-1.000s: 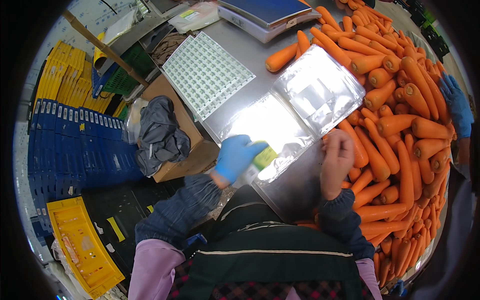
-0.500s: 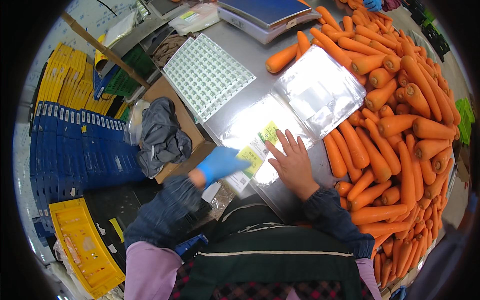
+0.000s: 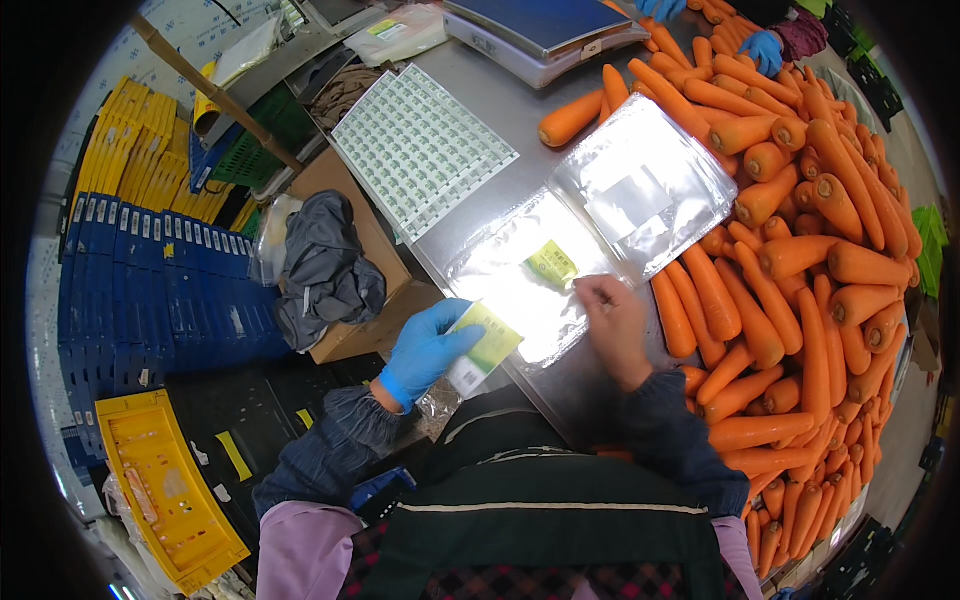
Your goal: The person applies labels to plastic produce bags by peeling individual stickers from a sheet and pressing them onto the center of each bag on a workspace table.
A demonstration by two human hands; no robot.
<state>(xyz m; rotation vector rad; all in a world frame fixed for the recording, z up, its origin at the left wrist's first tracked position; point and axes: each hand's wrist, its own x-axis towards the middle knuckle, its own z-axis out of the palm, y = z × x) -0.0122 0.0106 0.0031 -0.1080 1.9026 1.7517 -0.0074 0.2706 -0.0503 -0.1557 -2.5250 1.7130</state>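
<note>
On the clear bags (image 3: 500, 275) we had one label (image 3: 552, 263) angled toward our nearer right hand (image 3: 617, 333), fingertips bunched at its corner, grip unclear; beside the bags, our left hand (image 3: 424, 350) pinched other labels (image 3: 492, 342).

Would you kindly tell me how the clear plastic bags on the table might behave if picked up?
The clear plastic bags look thin and slightly wrinkled, so one would probably sag rather than stay stiff. Their glossy sheen suggests they may slide easily. As they lie flat and overlapping, several might come up together.
</note>
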